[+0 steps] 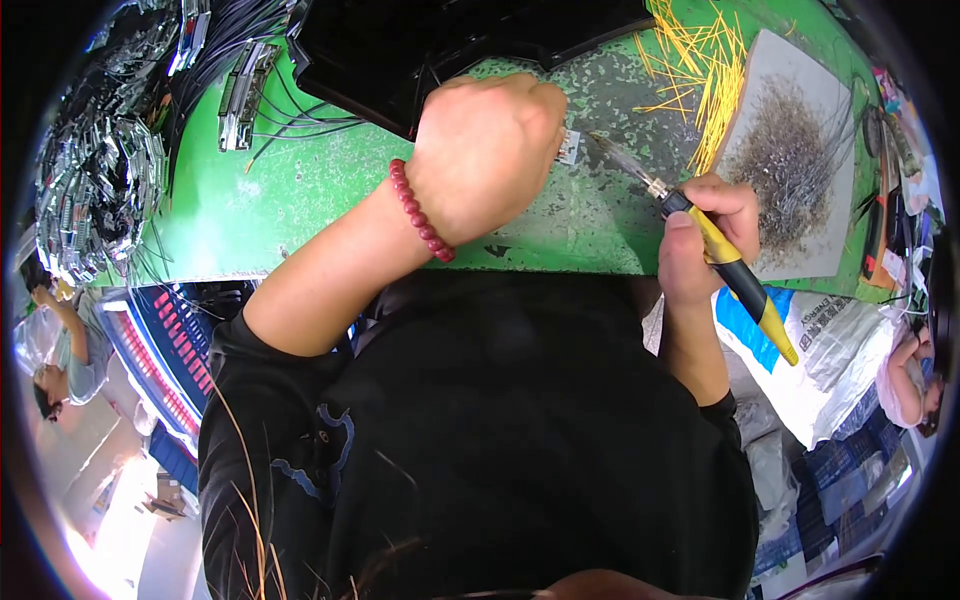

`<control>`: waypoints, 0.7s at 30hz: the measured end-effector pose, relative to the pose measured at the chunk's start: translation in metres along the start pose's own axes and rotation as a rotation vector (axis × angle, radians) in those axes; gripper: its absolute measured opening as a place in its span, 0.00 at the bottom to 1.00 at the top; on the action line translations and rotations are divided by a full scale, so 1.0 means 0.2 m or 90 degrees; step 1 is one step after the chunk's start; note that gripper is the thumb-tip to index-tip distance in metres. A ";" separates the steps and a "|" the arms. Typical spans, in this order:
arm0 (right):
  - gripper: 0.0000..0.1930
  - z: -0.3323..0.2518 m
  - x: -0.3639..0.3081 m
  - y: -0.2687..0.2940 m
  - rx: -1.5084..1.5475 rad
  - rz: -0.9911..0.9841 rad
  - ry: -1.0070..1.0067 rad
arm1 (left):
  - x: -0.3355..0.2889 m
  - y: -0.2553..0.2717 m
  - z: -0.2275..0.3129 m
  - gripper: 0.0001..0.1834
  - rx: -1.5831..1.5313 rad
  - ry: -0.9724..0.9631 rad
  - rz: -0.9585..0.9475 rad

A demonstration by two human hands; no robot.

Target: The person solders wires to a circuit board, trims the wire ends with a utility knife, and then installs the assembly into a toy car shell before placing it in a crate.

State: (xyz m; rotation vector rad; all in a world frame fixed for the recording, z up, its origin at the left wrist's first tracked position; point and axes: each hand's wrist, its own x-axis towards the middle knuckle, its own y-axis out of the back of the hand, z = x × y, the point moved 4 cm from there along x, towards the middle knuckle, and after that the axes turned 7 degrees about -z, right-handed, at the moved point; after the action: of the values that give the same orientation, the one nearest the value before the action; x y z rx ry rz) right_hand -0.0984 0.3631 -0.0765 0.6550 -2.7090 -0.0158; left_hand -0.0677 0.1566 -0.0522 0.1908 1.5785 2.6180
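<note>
My left hand (490, 150), with a dark red bead bracelet at the wrist, is closed, knuckles up, over the green worktop (330, 215). At its fingertips a small pale part with metal contacts (570, 147) sticks out; the back of the hand hides the rest of it. In my right hand (685, 255) is a yellow and black soldering iron (742, 283), gripped like a pen. Its metal tip points up and left toward the small part, with a little gap showing between them.
A black tray (400, 50) stands beyond my left hand. Thin yellow sticks or wires (715, 95) lie at the upper right, beside a grey board (765, 75) covered in dark residue. Shiny metal-like parts (90, 200) with black wires are heaped at the left. Co-workers sit at both sides.
</note>
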 end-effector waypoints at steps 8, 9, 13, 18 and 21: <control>0.15 -0.04 0.00 -0.01 -0.017 0.009 0.056 | 0.00 0.00 0.01 0.04 0.017 0.007 -0.002; 0.15 -0.04 0.00 -0.01 -0.012 -0.001 0.053 | 0.00 0.00 0.01 0.04 0.023 0.011 0.001; 0.15 -0.05 0.00 -0.01 -0.017 -0.014 0.039 | 0.00 0.00 0.02 0.05 0.047 0.031 0.009; 0.13 -0.06 -0.01 0.00 -0.052 -0.029 0.054 | 0.00 -0.01 0.02 0.05 0.037 0.031 0.030; 0.12 -0.07 0.00 -0.02 -0.084 -0.060 0.033 | 0.00 -0.01 0.02 0.05 0.037 0.037 0.028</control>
State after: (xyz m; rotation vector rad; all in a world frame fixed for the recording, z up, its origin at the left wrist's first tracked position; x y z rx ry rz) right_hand -0.0919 0.3602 -0.0643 0.7323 -2.5987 -0.1959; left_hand -0.0662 0.1607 -0.0521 0.1568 1.6895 2.6345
